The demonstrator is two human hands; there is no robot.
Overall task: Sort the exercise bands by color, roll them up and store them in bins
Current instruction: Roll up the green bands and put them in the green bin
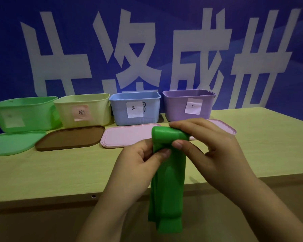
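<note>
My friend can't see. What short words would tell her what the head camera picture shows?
Two hands, left hand and right hand, roll up a green band above a wooden table. Behind stand four open bins in a row: green bin, yellow bin, blue bin, purple bin, with lids lying in front.

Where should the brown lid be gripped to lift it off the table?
Pinch the brown lid at its raised rim on the near long edge, coming from the front. It lies flat with that edge exposed, and bins stand close behind it.

Four bins, four lids, one green band, two hands.
</note>
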